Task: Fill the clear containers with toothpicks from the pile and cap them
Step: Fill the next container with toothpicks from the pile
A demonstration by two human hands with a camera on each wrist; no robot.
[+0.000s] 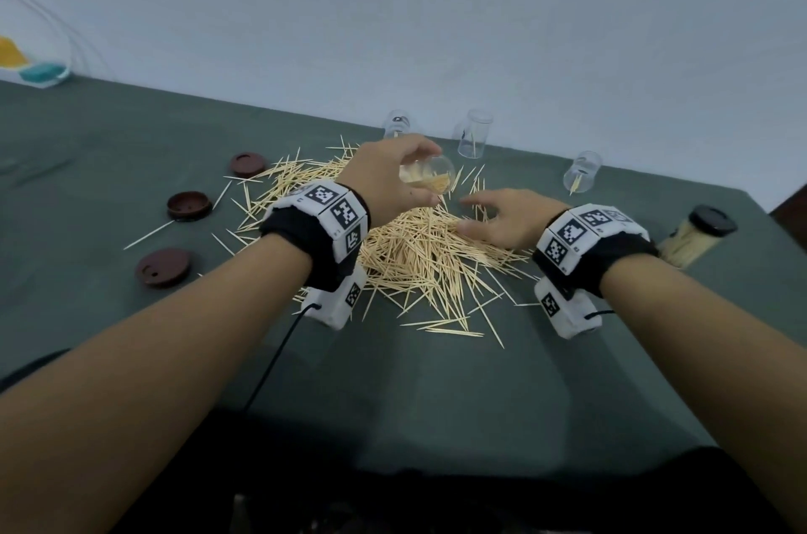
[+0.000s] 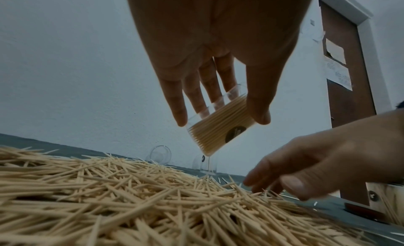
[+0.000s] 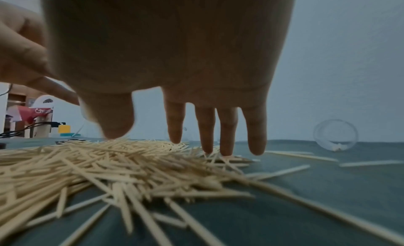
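Observation:
My left hand point(image 1: 419, 173) grips a clear container point(image 1: 439, 179) between thumb and fingers and holds it tilted above the toothpick pile point(image 1: 419, 245). In the left wrist view the container point(image 2: 218, 128) is partly packed with toothpicks and carries a round dark sticker. My right hand point(image 1: 469, 214) reaches down with straight fingers point(image 3: 207, 128) whose tips touch the pile point(image 3: 98, 163) at its far right edge. It holds nothing that I can see.
Two empty clear containers point(image 1: 396, 123) point(image 1: 475, 133) stand by the wall, and a third point(image 1: 583, 173) lies at the back right with a few toothpicks. A filled, capped container point(image 1: 694, 241) lies at the right. Three brown caps point(image 1: 248, 164) point(image 1: 188, 205) point(image 1: 163, 267) sit left of the pile.

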